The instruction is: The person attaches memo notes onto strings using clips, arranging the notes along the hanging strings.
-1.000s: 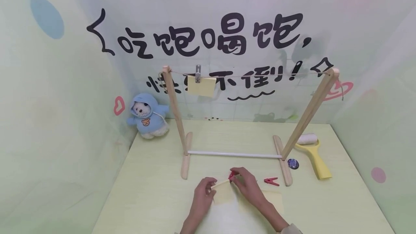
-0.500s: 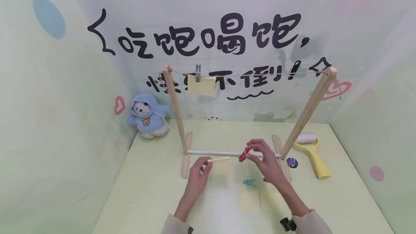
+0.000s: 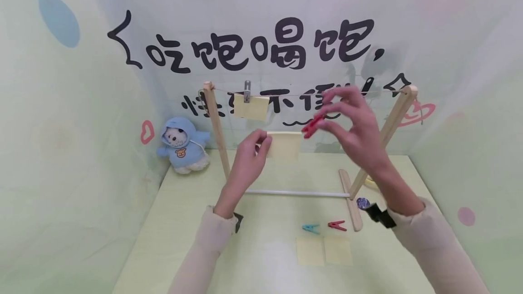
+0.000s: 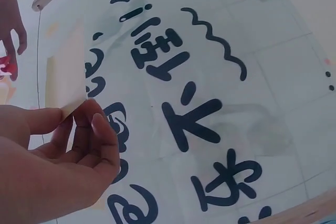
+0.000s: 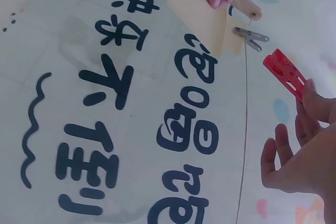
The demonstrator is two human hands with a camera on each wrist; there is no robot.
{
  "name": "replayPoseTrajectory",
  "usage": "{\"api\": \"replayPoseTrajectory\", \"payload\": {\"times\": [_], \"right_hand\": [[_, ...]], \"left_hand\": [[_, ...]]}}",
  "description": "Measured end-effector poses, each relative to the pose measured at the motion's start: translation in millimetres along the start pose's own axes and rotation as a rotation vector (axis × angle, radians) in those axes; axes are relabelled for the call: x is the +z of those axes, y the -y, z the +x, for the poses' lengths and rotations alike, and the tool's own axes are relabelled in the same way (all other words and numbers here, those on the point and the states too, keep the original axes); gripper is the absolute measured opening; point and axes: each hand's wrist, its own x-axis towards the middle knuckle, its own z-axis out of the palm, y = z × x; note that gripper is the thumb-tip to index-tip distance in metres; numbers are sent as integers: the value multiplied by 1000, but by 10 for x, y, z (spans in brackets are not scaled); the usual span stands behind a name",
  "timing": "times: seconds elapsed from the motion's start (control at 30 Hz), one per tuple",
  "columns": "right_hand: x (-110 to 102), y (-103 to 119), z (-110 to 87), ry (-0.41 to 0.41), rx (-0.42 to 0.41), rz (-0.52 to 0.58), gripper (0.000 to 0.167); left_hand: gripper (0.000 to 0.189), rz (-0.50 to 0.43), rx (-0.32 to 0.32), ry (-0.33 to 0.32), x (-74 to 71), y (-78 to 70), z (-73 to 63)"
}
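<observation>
My left hand (image 3: 250,153) pinches a pale yellow paper note (image 3: 284,146) by its upper left corner, raised below the string (image 3: 300,95). In the left wrist view the note (image 4: 67,69) stands up from between thumb and fingers. Just right of the note, my right hand (image 3: 355,126) pinches a red clothespin (image 3: 312,127) by its handle end. The right wrist view shows this clothespin (image 5: 286,73) close beside the string, its tip toward the note. Left along the string, a grey clothespin (image 3: 247,91) holds another yellow note (image 3: 252,108).
Two wooden posts (image 3: 217,128) carry the string, joined low down by a white rod (image 3: 294,193). On the table lie a teal clothespin (image 3: 311,228), another red clothespin (image 3: 337,225) and two yellow notes (image 3: 310,251). A blue-hooded plush toy (image 3: 182,145) sits back left.
Both hands have risen from the table toward the string, the left carrying the note and the right the red clothespin. The table's clothespins and notes now show uncovered.
</observation>
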Motion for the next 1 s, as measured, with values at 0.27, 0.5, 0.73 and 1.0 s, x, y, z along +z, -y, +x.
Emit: {"api": "replayPoseTrajectory", "payload": {"times": [0.27, 0.5, 0.73, 1.0], "right_hand": [[48, -72, 672, -14, 17, -6, 10], [145, -143, 873, 4, 21, -13, 6], [195, -173, 914, 48, 47, -47, 5], [264, -183, 923, 109, 64, -54, 4]], "left_hand": [[15, -56, 34, -78, 12, -190, 300], [18, -137, 8, -128, 17, -259, 422], [20, -163, 20, -165, 7, -276, 486], [22, -193, 16, -166, 7, -290, 511]]}}
